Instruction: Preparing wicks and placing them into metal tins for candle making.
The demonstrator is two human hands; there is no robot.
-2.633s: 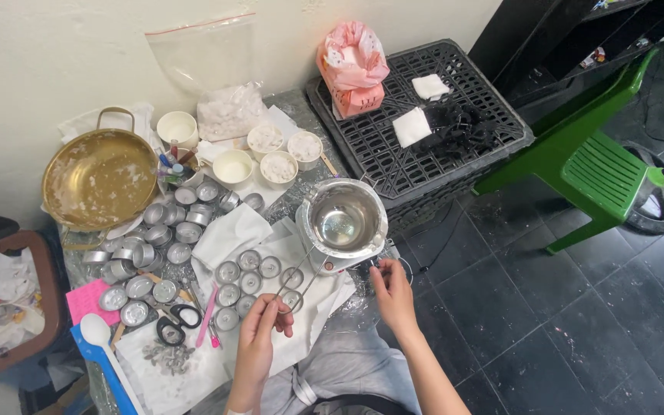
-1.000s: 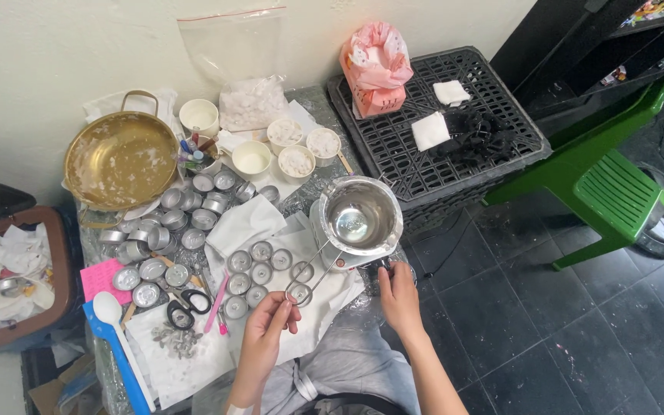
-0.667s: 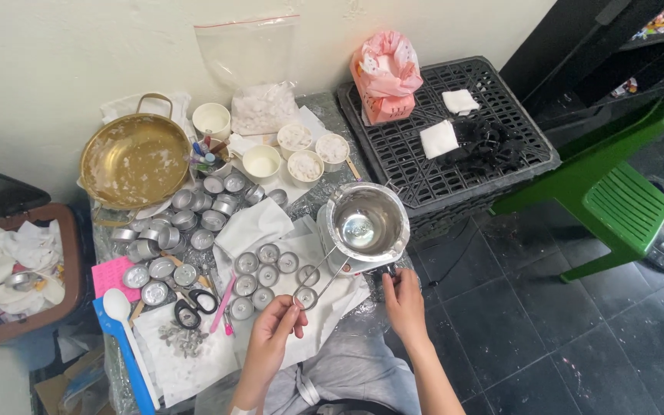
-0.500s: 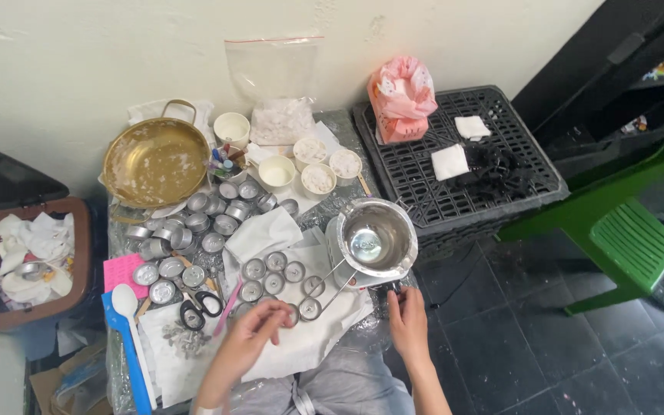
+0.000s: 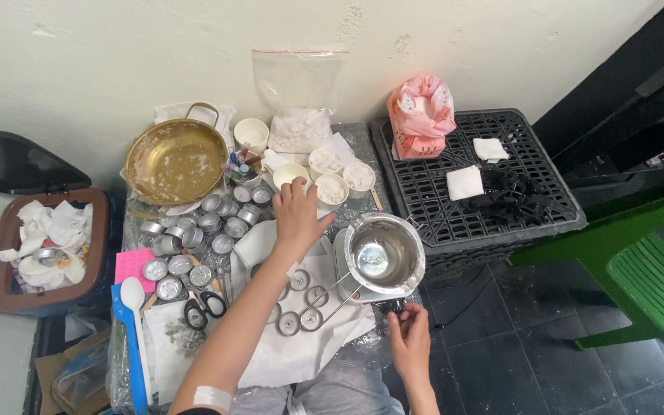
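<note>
My left hand (image 5: 297, 217) stretches over the foil cups (image 5: 194, 230), fingers loosely spread and holding nothing, fingertips at the rim of a small white cup (image 5: 289, 174) beside the wax-filled cups (image 5: 330, 188). My right hand (image 5: 409, 342) sits at the near edge of the steel pouring pot (image 5: 384, 254), seemingly pinching something dark; I cannot tell what.

A clear plastic zip bag (image 5: 299, 100) with a red seal strip is propped against the wall at the back of the worktop (image 5: 359, 142), its lower part filled with white chunks. To its right, a pink printed bag (image 5: 421, 115), gathered at the top, is set on the near-left corner of a black plastic crate (image 5: 501, 211). No screens or signs are seen.
</note>
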